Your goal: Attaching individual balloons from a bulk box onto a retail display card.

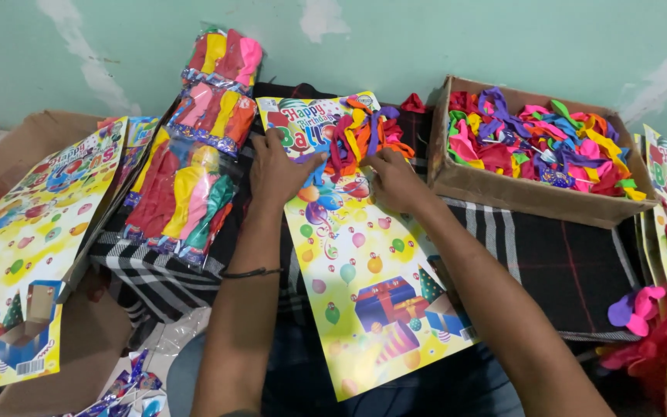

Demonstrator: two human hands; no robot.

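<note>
Fingers of both hands press down on a heap of loose uninflated balloons (364, 131) at the top of a yellow printed balloon display card (364, 278). On the left hand (278, 171) they lie spread and flat on the card's upper left, thumb touching the edge of the heap; on the right hand (395, 179) they curl narrowly at the heap's lower edge, though whether they pinch a balloon cannot be told. A thin black band (250, 272) circles the left wrist. This card lies tilted on a black plaid cloth (550, 262) over the person's lap. Left of it lie sealed clear packets of balloons (187, 193), with more (221, 81) against the green wall, and beyond them a stack of matching cards (32, 247). To the right stands an open cardboard box (519, 189) full of mixed coloured balloons.
</note>
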